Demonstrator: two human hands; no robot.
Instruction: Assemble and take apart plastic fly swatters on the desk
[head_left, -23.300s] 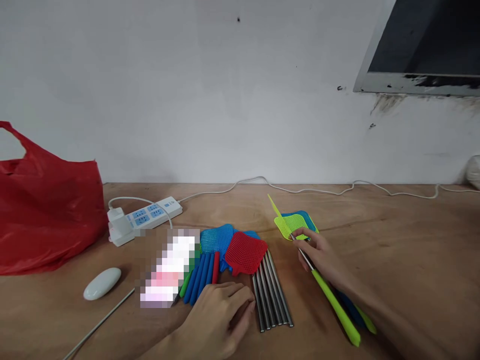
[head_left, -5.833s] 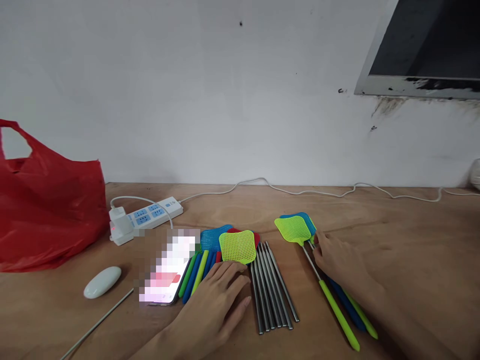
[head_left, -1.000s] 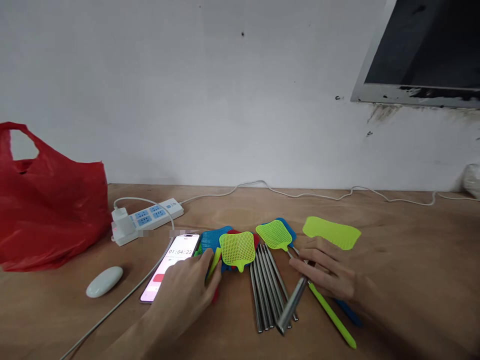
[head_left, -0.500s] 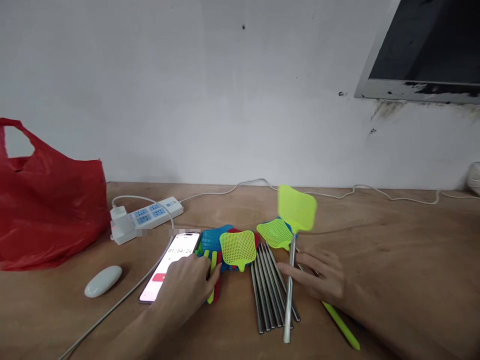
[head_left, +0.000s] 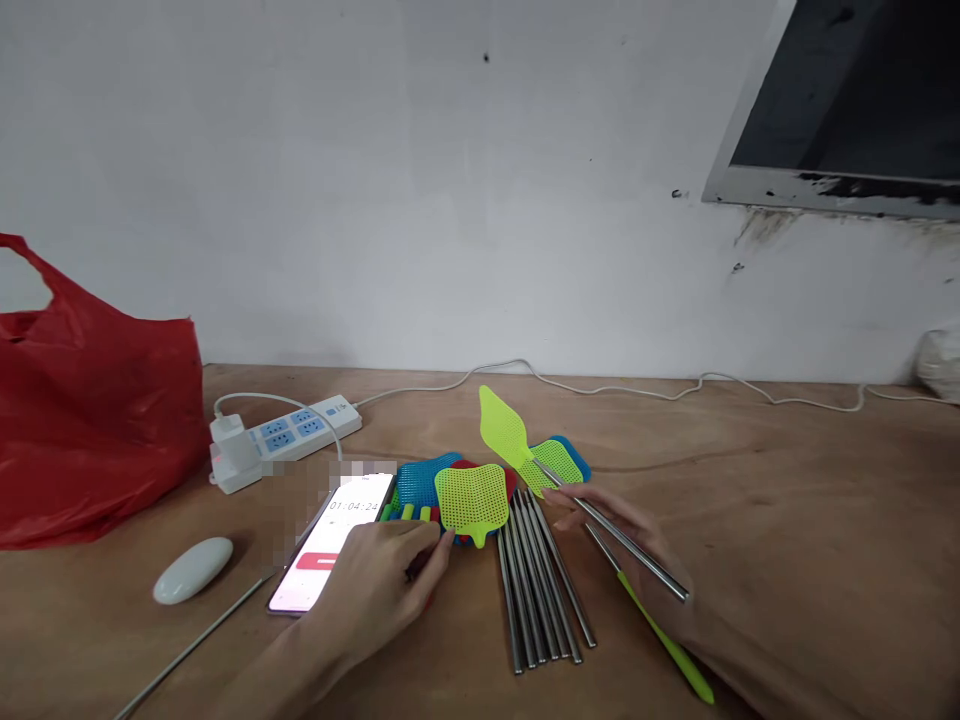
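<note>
My right hand [head_left: 651,560] holds a yellow-green fly swatter [head_left: 504,428] by its bare metal rod; its mesh head points up and left, and the rod's lower end is free. Beneath that hand lies another swatter with a yellow-green handle [head_left: 667,640]; a yellow-green head over a blue one [head_left: 571,458] lies just beyond. My left hand [head_left: 382,575] rests with curled fingers over several coloured handles [head_left: 424,514], which it mostly hides; what its fingers grip is hidden. Beside its thumb is a pile of mesh heads [head_left: 472,498]. Several metal rods [head_left: 540,590] lie side by side between my hands.
A lit phone [head_left: 341,540] lies partly under my left hand. Farther left are a white mouse-shaped object [head_left: 193,570], a white power strip [head_left: 304,432] and a red plastic bag [head_left: 97,430]. A white cable [head_left: 600,388] runs along the wall.
The held swatter has tipped from nearly upright to leaning left, its head swinging left and its free rod end swinging right and up. My left hand has shifted slightly right over the handles.
</note>
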